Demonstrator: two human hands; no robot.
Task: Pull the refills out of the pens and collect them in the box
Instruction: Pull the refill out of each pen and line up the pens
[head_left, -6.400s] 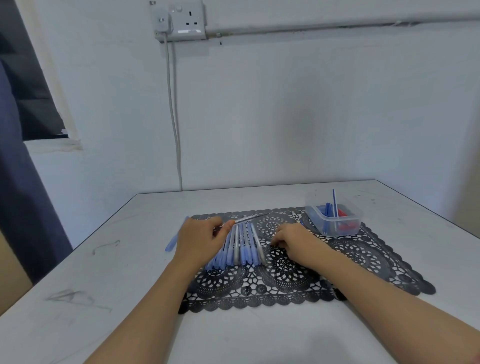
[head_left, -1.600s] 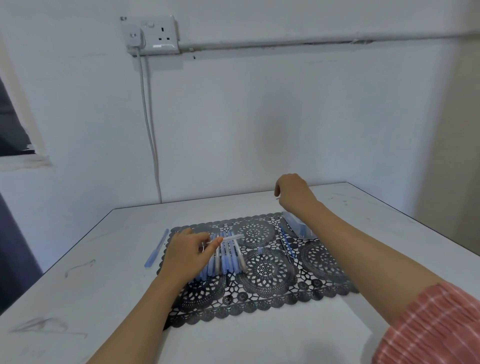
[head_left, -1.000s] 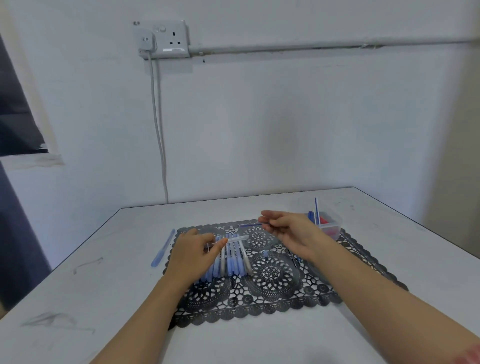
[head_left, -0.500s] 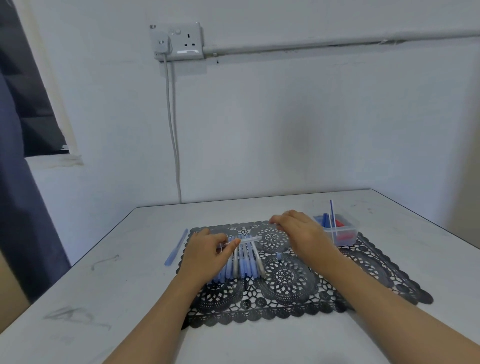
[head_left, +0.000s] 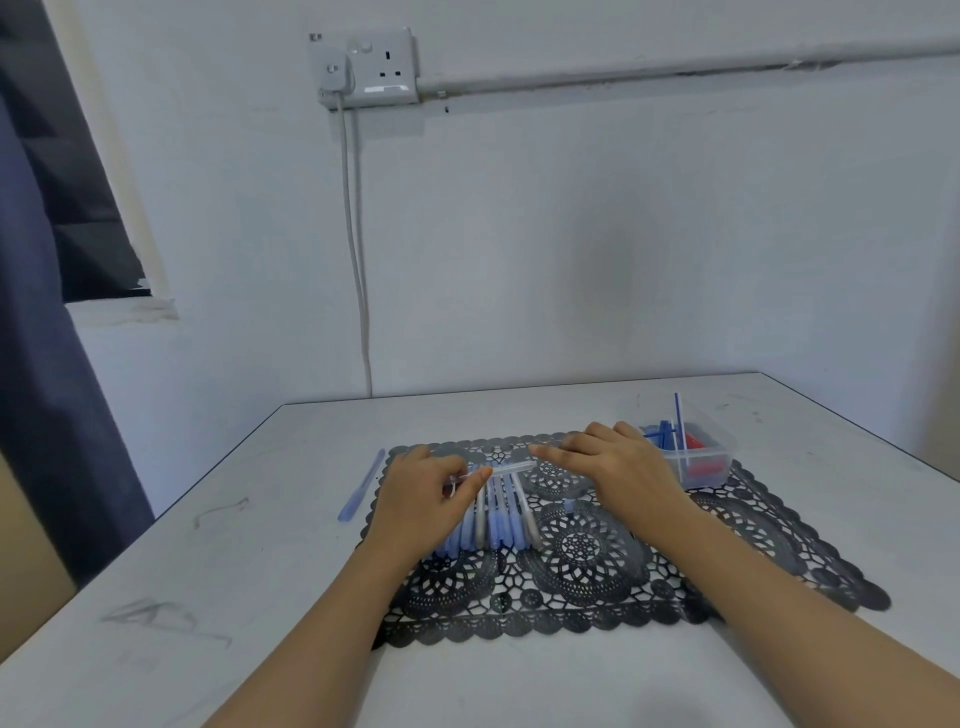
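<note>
Left hand (head_left: 431, 499) is pinching a clear pen (head_left: 511, 467) over the row of pens (head_left: 493, 525); right hand (head_left: 618, 467), fingers loosely straight, is hovering beside the pen's right end.

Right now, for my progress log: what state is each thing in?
Left hand: pinches a clear pen, held level.
Right hand: fingers straight, by the pen's free end.
Row of pens: lying on the lace mat.
Box: open, blue refills inside.
Plug: in the wall socket.
</note>
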